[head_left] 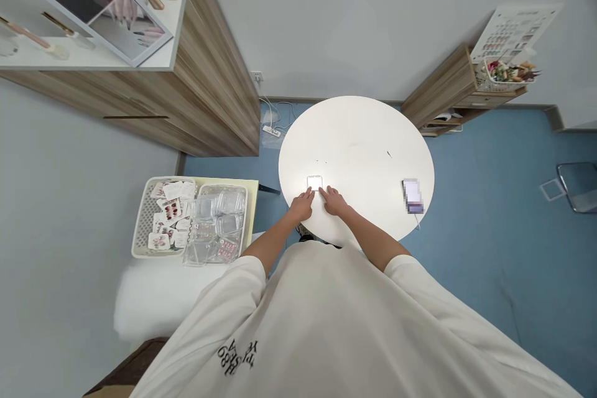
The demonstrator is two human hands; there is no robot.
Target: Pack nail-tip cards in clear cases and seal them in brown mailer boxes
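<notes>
The left hand (302, 205) and right hand (334, 201) are apart but close together, both palm down and open on the table, fingers angled in toward each other. Between their fingertips, at the lower middle of the tabletop, lies a small clear square packet (314, 183). Fingertips of both hands sit at or just beside its lower edge; contact can't be confirmed at this size, and no clamp or pinch shows. The packet lies flat, and its contents are too washed out by glare to tell. For a thin piece on a smooth top, light fingertip contact from both sides keeps it steady and square.

The round white table (359, 130) holds a pixelated phone (413, 196) right of the hands, with a white cable (418, 222) at its lower end. At left of frame, a white mesh tray (142, 217) holds press-on nail cards (170, 211), beside a pile of clear plastic cases (219, 214). Upper left is a wood-sided cabinet (219, 106) with a nail photo display (93, 9) on top. Upper right is a wooden shelf (448, 87) with a basket of dried flowers (508, 71). A power strip (271, 131) lies on the blue floor by the wall.
</notes>
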